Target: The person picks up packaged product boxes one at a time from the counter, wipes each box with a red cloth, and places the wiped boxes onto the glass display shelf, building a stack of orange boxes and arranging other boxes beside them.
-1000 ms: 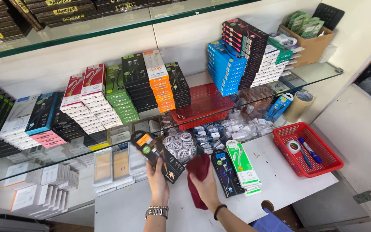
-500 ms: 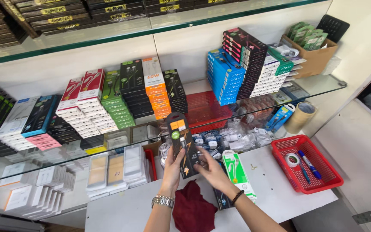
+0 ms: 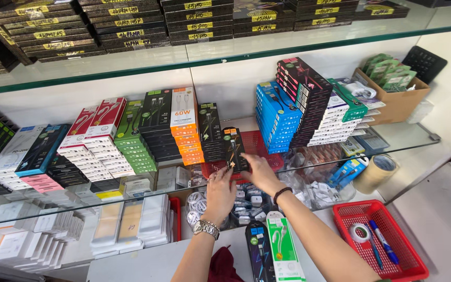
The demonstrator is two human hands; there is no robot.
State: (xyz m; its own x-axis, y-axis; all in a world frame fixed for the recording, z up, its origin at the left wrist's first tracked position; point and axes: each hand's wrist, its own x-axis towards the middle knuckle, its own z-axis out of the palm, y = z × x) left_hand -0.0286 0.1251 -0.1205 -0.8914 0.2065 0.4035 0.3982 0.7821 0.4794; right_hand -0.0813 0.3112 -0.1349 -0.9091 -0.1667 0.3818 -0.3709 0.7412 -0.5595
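Nearest the camera, a dark red cloth (image 3: 224,265) lies on the white counter (image 3: 147,261), beside a slim black cable package (image 3: 260,253) and a green-and-white cable package (image 3: 284,251); a red plastic mesh basket (image 3: 387,241) with a tape roll and blue pens sits off to the right.

Above these, the left hand (image 3: 220,192) (a metal watch on its wrist) and the right hand (image 3: 257,171) both reach up to a tall black box with orange accents (image 3: 234,149). The box stands upright on the glass shelf (image 3: 403,141), just right of the black stack next to the orange boxes (image 3: 186,125). Left fingertips pinch its lower edge; right fingers close on its lower right side, so the box rises above both grips.

Half a second ago the box was held in the air over the counter, lower and nearer the body; it is now at the shelf row. The cloth has stayed on the counter.

Farther back, blue boxes (image 3: 274,116) and a cardboard box (image 3: 395,99) stand on the shelf.
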